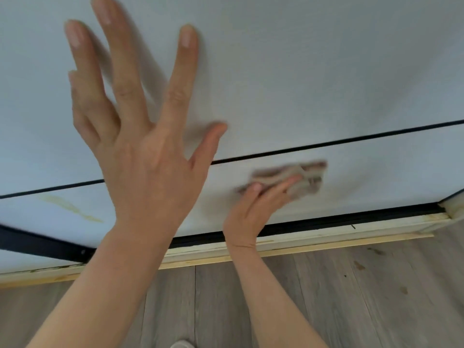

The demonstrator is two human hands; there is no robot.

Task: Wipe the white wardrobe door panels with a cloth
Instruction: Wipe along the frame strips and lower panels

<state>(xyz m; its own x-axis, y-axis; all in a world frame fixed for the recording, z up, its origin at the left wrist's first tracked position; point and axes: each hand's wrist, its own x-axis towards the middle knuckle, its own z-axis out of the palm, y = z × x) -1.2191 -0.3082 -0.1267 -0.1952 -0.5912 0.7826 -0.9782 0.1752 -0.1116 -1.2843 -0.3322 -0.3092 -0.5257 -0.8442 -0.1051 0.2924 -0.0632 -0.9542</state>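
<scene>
Currently, the left hand (140,156) is fully spread, fingertips on the white door panel (313,71) above the black seam (326,144). Below that seam, the right hand (253,209) presses a crumpled cloth (301,179) flat against the lower panel with straight fingers.

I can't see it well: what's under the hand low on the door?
The right hand presses a blurred beige cloth against the lower door panel. The panel under the cloth is covered, so unseen.
</scene>
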